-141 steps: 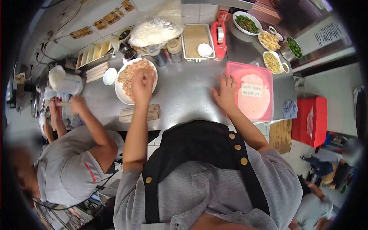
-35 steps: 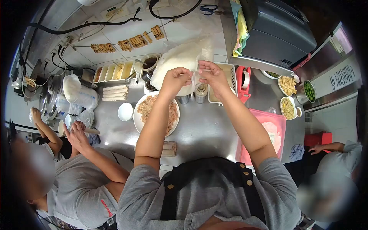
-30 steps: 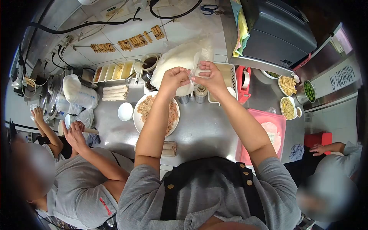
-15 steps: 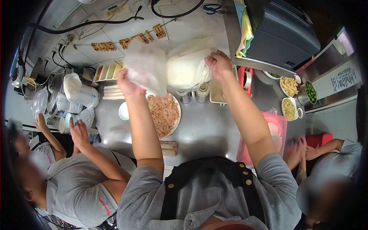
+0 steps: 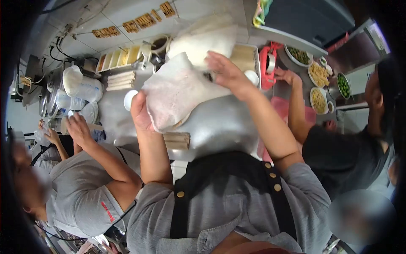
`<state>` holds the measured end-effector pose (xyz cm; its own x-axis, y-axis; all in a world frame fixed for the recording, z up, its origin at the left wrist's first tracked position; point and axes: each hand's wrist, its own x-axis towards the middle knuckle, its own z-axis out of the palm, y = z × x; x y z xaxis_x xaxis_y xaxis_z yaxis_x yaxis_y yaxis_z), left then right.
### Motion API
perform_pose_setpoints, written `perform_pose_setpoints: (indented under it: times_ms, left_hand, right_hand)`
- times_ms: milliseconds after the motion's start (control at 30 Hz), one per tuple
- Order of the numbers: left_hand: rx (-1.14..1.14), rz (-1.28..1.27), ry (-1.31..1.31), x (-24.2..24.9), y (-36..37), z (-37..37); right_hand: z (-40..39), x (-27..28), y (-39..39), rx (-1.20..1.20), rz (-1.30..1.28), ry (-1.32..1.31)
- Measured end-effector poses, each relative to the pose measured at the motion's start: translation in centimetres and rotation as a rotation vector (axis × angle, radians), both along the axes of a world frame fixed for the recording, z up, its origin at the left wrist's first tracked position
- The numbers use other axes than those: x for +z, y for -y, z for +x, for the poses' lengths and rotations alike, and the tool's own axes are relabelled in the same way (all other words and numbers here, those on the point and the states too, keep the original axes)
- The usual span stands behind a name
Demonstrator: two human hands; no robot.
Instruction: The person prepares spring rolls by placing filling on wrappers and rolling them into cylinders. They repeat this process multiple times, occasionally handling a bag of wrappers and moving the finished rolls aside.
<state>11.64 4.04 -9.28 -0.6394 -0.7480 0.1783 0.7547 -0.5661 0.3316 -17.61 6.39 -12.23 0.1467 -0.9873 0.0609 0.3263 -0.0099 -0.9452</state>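
Observation:
A thin, whitish, see-through sheet (image 5: 171, 93) hangs over the plate of minced meat, whose pinkish colour shows through faintly. My left hand (image 5: 142, 111) is closed on the sheet's left edge. To the right, my right hand (image 5: 228, 76) has its fingers stretched out, by the sheet's far right side, with nothing seen in it. Behind both hands, a clear plastic bag (image 5: 205, 40) with a flat white stack inside lies at the back of the steel counter (image 5: 220, 127). Most of the plate is hidden under the sheet.
Beside my left hand stands a small white bowl (image 5: 130, 100). White rolls (image 5: 121, 80) and a divided condiment tray (image 5: 120, 59) lie behind it. Brown sticks (image 5: 176, 140) lie near the front edge. Co-workers stand on both sides; one's hand (image 5: 288, 76) reaches toward a red holder (image 5: 268, 65).
The sheet has come down toward me over the meat plate. My right hand has let go of the bag, now lying at the back. A co-worker in black has come in at the right.

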Motion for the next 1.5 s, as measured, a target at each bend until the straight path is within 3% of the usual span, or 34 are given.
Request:
perform_pose_setpoints:
  times_ms: [33, 67, 133, 167, 233, 267, 300, 333, 467, 533, 567, 633, 700, 833, 1067, 1133, 1167, 1200, 1267, 1400, 1500]
  left_hand:
    - [0.055, -0.063, 0.268, 1.0, -1.0, -0.6]
    - [0.048, -0.042, 0.273, 0.5, -1.4, -0.7]
    - [0.112, -0.237, 0.754, -0.5, -1.2, -1.2]
    - [0.116, -0.231, 0.754, -1.9, -0.7, -1.4]
    - [0.199, -0.571, 1.202, -4.5, 0.3, -2.2]
    - [0.190, -0.556, 1.204, -5.1, 0.0, -2.5]
    - [0.241, -0.600, 1.307, -4.3, -1.0, -3.3]
    - [0.297, -0.653, 1.407, -4.0, -1.7, -3.9]
    - [0.223, -0.689, 1.359, -7.4, -3.5, -3.9]
    - [0.279, -0.721, 1.371, -8.1, -6.3, -4.4]
    - [0.316, -0.869, 1.444, -9.7, -7.7, -4.4]
    - [0.350, -1.018, 1.511, -13.3, -9.1, -4.1]
    - [0.489, -1.490, 1.448, -16.7, -10.2, -3.4]
    - [0.467, -1.614, 1.500, -18.4, -12.3, -2.4]
    - [0.342, -1.718, 1.577, -17.8, -13.2, -0.4]
    - [0.394, -1.501, 1.755, -17.7, -12.6, -0.3]
    - [0.356, -1.410, 1.835, -17.7, -11.8, -0.5]
    - [0.353, -1.413, 1.836, -18.1, -11.0, -1.2]
    - [0.520, -1.362, 1.929, -19.1, -9.4, -3.3]
    - [0.399, -1.345, 2.014, -19.5, -7.8, -8.0]
    - [0.295, -1.421, 1.649, -20.6, -6.5, -9.1]
  right_hand:
    - [-1.8, -1.6, -0.1, 0.241, 0.065, 0.120]
    - [-2.5, -2.5, -0.9, 0.236, 0.086, 0.126]
    - [-3.3, -3.5, -2.3, 0.361, 0.196, 0.057]
    - [-3.1, -3.8, -3.2, 0.222, 0.229, 0.035]
    - [-3.6, -3.0, -4.1, 0.143, 0.259, -0.114]
    - [-3.6, -3.2, -5.0, 0.060, 0.298, -0.255]
    - [-3.7, -4.6, -5.5, -0.044, 0.160, -0.254]
    - [-3.8, -5.0, -6.6, -0.043, 0.178, -0.250]
    - [-4.7, -5.6, -10.2, -0.234, -0.021, -0.412]
    - [-5.1, -6.3, -12.8, -0.306, -0.054, -0.687]
    - [-5.1, -7.4, -14.0, -0.306, -0.050, -0.689]
    - [-5.1, -10.6, -16.1, -0.156, 0.000, -0.980]
    - [-4.9, -14.1, -18.0, -0.058, -0.033, -1.025]
    - [-3.6, -16.3, -20.5, 0.093, -0.176, -1.154]
    - [-3.8, -14.9, -20.7, 0.342, -0.236, -1.174]
    - [-4.1, -14.1, -19.9, 0.283, 0.113, -0.987]
    - [-4.3, -14.9, -19.6, 0.111, -0.028, -1.078]
    - [-4.4, -15.5, -18.5, 0.109, -0.026, -1.074]
    - [-4.1, -16.6, -15.0, -0.271, -0.195, -1.217]
    - [-1.8, -16.9, -8.1, -0.174, -0.349, -1.235]
    - [-2.0, -15.9, -6.2, -0.002, -0.458, -1.397]
